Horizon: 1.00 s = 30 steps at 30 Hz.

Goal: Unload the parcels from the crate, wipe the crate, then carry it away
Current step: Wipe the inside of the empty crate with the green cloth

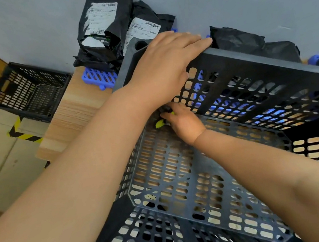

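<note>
A large black perforated crate (251,78) fills the lower right, with no parcels inside. My left hand (166,63) lies over its far rim near the corner, fingers stretched along the top edge and thumb down the inner wall. Inside the crate, my right hand (183,121) presses a yellow-green cloth (160,123) into the far corner of the floor; the cloth is mostly hidden under my fingers. Black parcels with white labels (103,27) are stacked against the wall behind the crate, and another black parcel (246,43) lies behind the far rim.
A blue plastic pallet (99,78) carries the parcels. A second, smaller black crate (28,92) stands at the left beside a wooden board (75,114). Yellow-black tape (22,135) marks the floor. A grey wall runs behind everything.
</note>
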Each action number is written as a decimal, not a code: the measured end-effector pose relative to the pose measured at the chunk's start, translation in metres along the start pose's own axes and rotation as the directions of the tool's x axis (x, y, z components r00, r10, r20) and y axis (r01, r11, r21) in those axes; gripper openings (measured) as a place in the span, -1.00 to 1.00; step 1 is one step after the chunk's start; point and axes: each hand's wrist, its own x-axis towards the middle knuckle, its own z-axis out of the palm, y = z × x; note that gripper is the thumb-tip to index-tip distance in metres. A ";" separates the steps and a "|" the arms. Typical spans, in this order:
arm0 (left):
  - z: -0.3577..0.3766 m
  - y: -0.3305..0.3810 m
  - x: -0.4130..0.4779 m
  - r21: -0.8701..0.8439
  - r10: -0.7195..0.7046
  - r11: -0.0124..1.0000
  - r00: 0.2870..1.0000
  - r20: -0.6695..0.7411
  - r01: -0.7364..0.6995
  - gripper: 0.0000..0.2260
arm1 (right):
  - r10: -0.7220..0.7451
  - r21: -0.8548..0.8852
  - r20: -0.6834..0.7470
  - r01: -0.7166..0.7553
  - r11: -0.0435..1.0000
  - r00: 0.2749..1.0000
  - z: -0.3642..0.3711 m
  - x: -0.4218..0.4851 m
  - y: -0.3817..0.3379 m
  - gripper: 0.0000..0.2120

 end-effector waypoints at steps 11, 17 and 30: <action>0.002 0.000 -0.001 -0.019 -0.008 1.000 1.000 -0.010 0.008 -0.39 | -0.036 0.221 -0.028 0.041 0.974 0.999 0.044 -0.030 -0.064 -0.75; 0.002 0.001 0.000 -0.019 -0.007 1.000 1.000 -0.021 0.007 -0.40 | -0.235 0.253 0.012 0.224 0.941 0.972 0.052 -0.069 -0.079 -0.78; 0.006 0.005 -0.004 0.046 0.026 0.999 0.998 -0.059 -0.023 -0.43 | -0.573 0.198 0.212 0.539 0.819 0.792 0.042 -0.155 -0.038 -0.78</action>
